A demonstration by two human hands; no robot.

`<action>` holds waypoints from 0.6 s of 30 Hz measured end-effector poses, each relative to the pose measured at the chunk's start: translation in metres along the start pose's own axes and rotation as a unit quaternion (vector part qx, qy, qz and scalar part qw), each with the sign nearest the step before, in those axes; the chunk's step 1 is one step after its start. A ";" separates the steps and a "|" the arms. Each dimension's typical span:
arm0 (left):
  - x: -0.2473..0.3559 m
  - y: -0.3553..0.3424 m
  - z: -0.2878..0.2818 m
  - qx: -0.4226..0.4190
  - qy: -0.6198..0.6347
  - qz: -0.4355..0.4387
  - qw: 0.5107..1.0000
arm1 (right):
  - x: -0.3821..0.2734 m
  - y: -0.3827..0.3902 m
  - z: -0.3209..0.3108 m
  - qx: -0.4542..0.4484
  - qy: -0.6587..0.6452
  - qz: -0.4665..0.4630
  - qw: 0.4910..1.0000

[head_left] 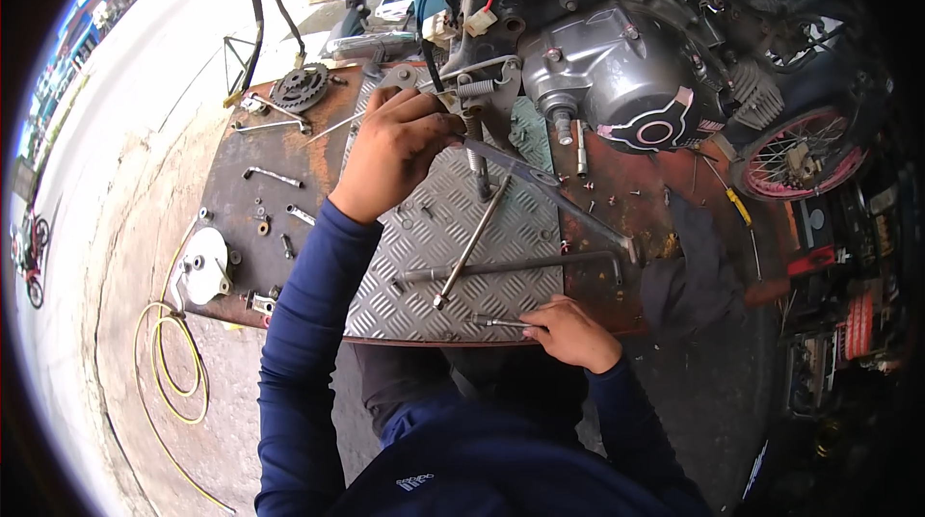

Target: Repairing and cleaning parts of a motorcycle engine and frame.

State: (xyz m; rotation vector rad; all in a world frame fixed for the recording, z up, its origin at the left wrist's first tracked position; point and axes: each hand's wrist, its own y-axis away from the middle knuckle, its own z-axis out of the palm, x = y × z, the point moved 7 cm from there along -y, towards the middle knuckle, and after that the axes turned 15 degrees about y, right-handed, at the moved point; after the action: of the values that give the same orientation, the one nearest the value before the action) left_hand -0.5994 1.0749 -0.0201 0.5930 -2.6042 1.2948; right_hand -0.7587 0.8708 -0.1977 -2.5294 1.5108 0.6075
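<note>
My left hand (400, 143) is raised at the lower frame of a motorcycle, its fingers curled closed beside a metal bracket (501, 98) with a coil spring (474, 89). What those fingers grip is hidden. The dark side stand (578, 212) slants down to the right from near them. At the bench's front edge, my right hand (575, 334) pinches the end of a short silver socket tool (496, 321), which lies almost level over the tread plate (405, 300). Between the hands rest a long chrome bar (472, 242) and a dark bent bar (501, 267).
A silver engine (636, 74) and a spoked wheel (802, 149) fill the upper right. On the bench's left lie a sprocket (300, 88), a brake plate (206, 267) and nuts. A dark cloth (689, 276) and a yellow-handled screwdriver (738, 207) are at right. Wires (258, 16) hang at upper left.
</note>
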 end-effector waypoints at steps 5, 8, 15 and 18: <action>-0.002 0.003 0.001 0.004 -0.003 -0.004 1.000 | -0.006 -0.004 -0.014 -0.043 0.050 -0.014 0.998; 0.000 0.003 0.002 0.004 0.000 0.001 1.000 | 0.005 0.000 -0.014 -0.099 0.085 0.003 0.991; 0.001 0.001 -0.002 0.009 -0.004 -0.010 1.000 | 0.025 0.005 -0.030 0.041 0.064 0.015 0.997; -0.001 0.001 0.000 0.019 0.000 -0.008 1.000 | 0.044 0.007 -0.027 0.089 0.090 0.078 0.989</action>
State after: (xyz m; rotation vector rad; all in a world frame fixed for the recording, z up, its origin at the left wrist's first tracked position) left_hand -0.5986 1.0758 -0.0210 0.6180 -2.5745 1.3411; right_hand -0.7395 0.8231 -0.1897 -2.4020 1.7490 0.2507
